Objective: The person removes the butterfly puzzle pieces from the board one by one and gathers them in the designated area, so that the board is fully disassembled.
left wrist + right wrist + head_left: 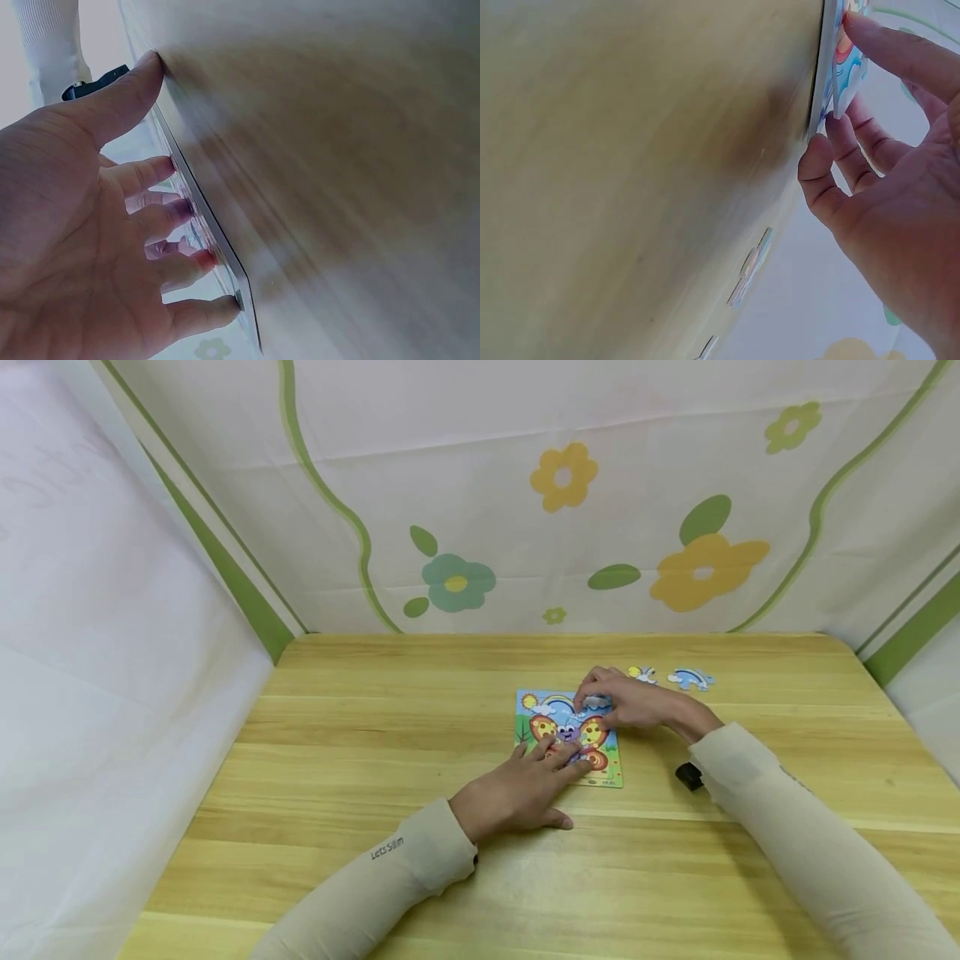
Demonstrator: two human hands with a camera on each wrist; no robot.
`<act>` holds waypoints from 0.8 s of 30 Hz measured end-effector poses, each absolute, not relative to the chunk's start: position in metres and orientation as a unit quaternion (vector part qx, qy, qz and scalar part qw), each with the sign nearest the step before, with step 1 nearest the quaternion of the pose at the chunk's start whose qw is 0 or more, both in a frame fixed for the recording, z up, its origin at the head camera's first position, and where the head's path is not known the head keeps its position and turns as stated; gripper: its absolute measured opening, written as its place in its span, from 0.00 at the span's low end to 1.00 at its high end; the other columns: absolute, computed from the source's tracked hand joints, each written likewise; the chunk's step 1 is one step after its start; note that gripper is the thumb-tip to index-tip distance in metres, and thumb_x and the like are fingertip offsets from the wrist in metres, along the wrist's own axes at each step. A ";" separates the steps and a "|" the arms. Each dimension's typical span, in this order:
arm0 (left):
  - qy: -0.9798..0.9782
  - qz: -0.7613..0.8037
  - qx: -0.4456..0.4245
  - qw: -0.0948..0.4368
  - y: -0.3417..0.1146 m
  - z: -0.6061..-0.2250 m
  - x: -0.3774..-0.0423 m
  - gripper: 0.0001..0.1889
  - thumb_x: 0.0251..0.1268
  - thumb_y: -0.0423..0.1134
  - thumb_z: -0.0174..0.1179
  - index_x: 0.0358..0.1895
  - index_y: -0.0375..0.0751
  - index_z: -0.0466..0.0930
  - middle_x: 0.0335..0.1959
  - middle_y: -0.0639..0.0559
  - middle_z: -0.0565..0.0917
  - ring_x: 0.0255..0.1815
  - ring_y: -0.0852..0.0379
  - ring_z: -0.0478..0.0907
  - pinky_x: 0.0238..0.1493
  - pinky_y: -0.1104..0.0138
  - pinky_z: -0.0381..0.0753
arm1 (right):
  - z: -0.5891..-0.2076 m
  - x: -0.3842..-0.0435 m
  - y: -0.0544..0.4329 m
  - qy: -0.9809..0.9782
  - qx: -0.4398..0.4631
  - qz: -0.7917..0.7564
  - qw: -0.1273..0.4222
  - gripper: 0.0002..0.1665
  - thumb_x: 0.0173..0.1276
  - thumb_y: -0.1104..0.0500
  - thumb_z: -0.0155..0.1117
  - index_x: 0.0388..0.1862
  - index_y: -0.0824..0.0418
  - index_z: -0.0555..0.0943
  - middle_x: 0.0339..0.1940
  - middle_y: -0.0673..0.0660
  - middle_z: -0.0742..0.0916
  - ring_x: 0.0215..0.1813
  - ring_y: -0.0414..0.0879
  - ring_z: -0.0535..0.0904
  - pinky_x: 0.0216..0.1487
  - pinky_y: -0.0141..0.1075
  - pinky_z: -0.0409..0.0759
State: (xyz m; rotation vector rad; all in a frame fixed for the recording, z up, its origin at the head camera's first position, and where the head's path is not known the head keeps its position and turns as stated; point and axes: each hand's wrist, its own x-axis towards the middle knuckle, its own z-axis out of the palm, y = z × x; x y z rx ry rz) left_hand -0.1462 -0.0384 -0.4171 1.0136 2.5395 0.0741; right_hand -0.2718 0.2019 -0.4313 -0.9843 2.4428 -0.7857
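Observation:
A butterfly jigsaw puzzle [617,770] in a square tray lies flat on the table. My left hand [528,789] rests on its lower part, the fingers spread and fairly straight, their tips touching the surface in the left wrist view. The left thumb [127,101] is down by the table. At the puzzle's upper right corner, my right hand [633,700] pinches a blue and white puzzle piece [847,79] with curled fingers. The right wrist view has that piece tilted slightly off the tray. Part of the picture is hidden under both hands.
Two loose puzzle pieces, a yellow and blue one [642,674] and a rainbow one [692,678], lie behind the right hand. A small black device [688,775] shows at the right cuff. A flowered cloth [502,518] hangs behind the wooden table [360,727].

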 end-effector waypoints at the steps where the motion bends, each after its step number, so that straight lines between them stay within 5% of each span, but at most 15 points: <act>1: 0.909 0.027 0.362 0.203 -0.038 -0.417 -0.146 0.43 0.74 0.61 0.60 0.86 0.61 0.51 0.88 0.54 0.50 0.89 0.43 0.45 0.82 0.40 0.59 | -0.431 -0.272 0.202 0.871 -0.351 -0.283 0.196 0.21 0.66 0.73 0.68 0.50 0.49 0.86 0.60 0.59 0.81 0.69 0.64 0.70 0.71 0.71 0.65; 16: 0.909 0.039 0.353 0.220 -0.038 -0.417 -0.147 0.43 0.74 0.61 0.60 0.86 0.62 0.50 0.89 0.55 0.48 0.89 0.43 0.44 0.84 0.41 0.55 | -0.436 -0.272 0.205 0.867 -0.322 -0.330 0.190 0.19 0.70 0.72 0.64 0.49 0.52 0.90 0.52 0.56 0.83 0.64 0.60 0.77 0.70 0.67 0.71; 24: 0.908 0.041 0.354 0.219 -0.039 -0.416 -0.147 0.44 0.75 0.61 0.60 0.87 0.62 0.49 0.89 0.55 0.47 0.89 0.43 0.45 0.84 0.41 0.55 | -0.432 -0.272 0.206 0.869 -0.321 -0.331 0.179 0.25 0.73 0.76 0.56 0.55 0.54 0.90 0.51 0.56 0.85 0.56 0.53 0.78 0.60 0.53 0.76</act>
